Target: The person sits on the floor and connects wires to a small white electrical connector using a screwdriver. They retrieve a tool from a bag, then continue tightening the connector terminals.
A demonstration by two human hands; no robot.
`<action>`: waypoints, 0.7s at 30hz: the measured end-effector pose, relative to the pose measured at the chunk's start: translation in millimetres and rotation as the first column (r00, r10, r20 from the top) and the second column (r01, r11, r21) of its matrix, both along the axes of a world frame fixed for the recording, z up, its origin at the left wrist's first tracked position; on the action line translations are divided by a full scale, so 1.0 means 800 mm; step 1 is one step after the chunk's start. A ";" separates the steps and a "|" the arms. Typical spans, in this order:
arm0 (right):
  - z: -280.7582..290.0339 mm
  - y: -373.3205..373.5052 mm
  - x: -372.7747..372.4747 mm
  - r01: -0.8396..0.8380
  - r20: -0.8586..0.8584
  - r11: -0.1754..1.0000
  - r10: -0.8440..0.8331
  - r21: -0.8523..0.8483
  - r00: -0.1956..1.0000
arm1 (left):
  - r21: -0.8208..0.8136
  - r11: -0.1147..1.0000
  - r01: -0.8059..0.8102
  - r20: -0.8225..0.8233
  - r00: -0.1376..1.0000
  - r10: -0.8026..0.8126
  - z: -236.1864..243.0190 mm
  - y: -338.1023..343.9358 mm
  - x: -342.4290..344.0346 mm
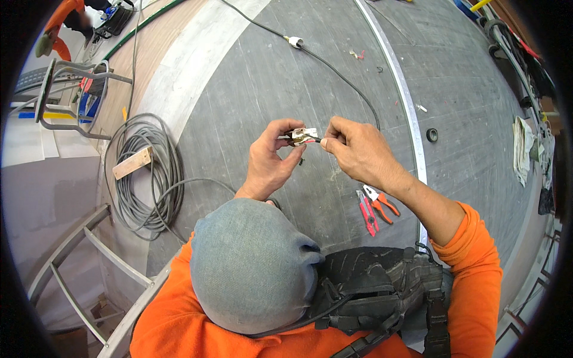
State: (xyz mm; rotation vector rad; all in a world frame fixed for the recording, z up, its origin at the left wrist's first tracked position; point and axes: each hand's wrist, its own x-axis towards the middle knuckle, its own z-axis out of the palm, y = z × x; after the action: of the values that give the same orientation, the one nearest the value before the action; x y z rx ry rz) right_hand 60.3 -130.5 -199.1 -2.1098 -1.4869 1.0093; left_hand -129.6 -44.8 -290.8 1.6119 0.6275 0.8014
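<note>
My left hand [268,161] grips a small white fitting [305,133] between fingers and thumb, above my denim-covered knee [248,265]. Just to its right, my right hand [352,149] pinches the end of a dark cable [316,140], where thin wires, one reddish, meet the fitting. The finer detail at the fingertips is too small to make out. On the grey floor [250,101] below my right forearm lie orange-handled pliers [385,209] and a red utility knife [367,212].
Coiled grey cable [149,191] under a wooden block [132,162] lies left, beside metal ladders [89,277]. A black tape roll [432,135] and long metal strip [394,71] lie right. A cable with a white fitting [295,42] runs ahead. A person in orange [57,30] is upper left.
</note>
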 end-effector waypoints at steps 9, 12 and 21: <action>-0.007 -0.002 -0.004 0.076 -0.036 0.996 -0.074 0.050 0.997 | 0.126 0.992 -0.002 -0.043 0.999 0.008 0.001 0.005 0.000; -0.002 -0.002 -0.009 0.093 -0.012 0.991 -0.093 0.095 0.996 | 0.154 0.988 0.002 -0.082 0.997 0.010 0.010 0.006 0.003; -0.016 0.004 -0.019 0.210 0.026 0.968 -0.215 0.140 0.976 | 0.151 0.988 0.022 -0.118 0.993 -0.004 0.009 0.004 0.002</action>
State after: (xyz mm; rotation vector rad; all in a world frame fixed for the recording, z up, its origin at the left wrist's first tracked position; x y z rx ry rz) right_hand 45.5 -127.4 -212.2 -2.1478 -1.2754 0.7685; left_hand -127.9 -41.9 -283.6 1.8104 0.6511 0.7637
